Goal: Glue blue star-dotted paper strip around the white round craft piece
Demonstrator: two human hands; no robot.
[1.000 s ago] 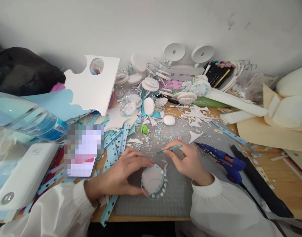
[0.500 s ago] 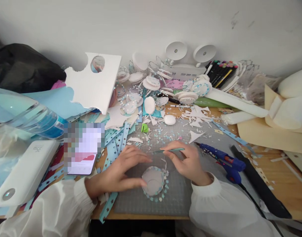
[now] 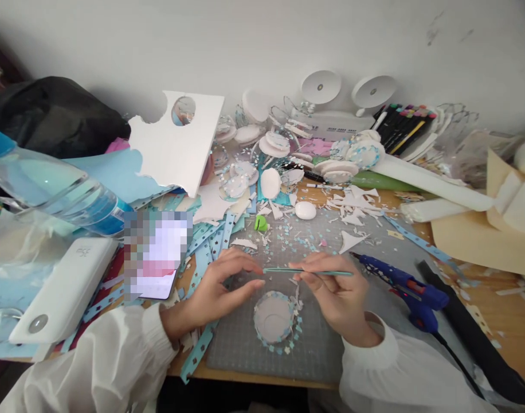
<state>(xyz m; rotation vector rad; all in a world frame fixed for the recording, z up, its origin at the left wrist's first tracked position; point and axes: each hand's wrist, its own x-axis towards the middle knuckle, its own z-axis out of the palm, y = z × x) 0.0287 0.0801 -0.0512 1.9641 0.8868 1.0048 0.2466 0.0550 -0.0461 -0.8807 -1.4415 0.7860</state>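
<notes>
Between the fingers of my right hand (image 3: 337, 289) is a pair of slim teal tweezers (image 3: 283, 270), its tip pointing left. My left hand (image 3: 226, 287) hovers beside that tip, thumb and fingers apart, with nothing visible in it. Below both hands a round white disc (image 3: 273, 322) lies on the grey cutting mat (image 3: 316, 350). Small blue and white star pieces (image 3: 287, 346) ring the disc's edge, with a looser string of them along its right side.
A blue glue gun (image 3: 406, 287) lies right of my right hand, its cable running toward the front. A phone (image 3: 161, 255), a white power bank (image 3: 67, 287) and a water bottle (image 3: 69, 189) are at left. Decorated white discs (image 3: 273, 143), paper scraps and markers (image 3: 402, 129) crowd the back.
My left hand has lifted away from the disc toward the tweezers' tip. The tweezers now lie nearer my left fingertips. The whole view has shifted slightly.
</notes>
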